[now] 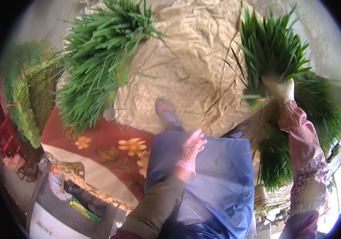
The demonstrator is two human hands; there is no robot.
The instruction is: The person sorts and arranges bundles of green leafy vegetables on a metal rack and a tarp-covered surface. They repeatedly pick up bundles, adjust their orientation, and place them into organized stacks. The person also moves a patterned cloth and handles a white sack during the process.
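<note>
My right hand (281, 89), in a pale glove, grips a bunch of long flat green leaves (273, 47), likely garlic chives. The leaves fan out beyond the hand, and its fingertips are blurred and partly hidden among them. Just below, pale stems with an orange band (258, 99) show beside the hand. Over my lap lies a blue plastic apron (221, 167). My left hand (193, 148), in a thin pinkish glove, hovers above or rests on it, its fingers apart and holding nothing; contact with the apron cannot be told.
Banded green bunches are heaped on the left (95, 62) and right (323, 110). A beige cloth (185, 62) with loose leaves covers the floor around my shoes (164, 107). A red floral cloth (107, 146) lies left of my lap, near a stacked green block (36, 92) and red crate (7, 136).
</note>
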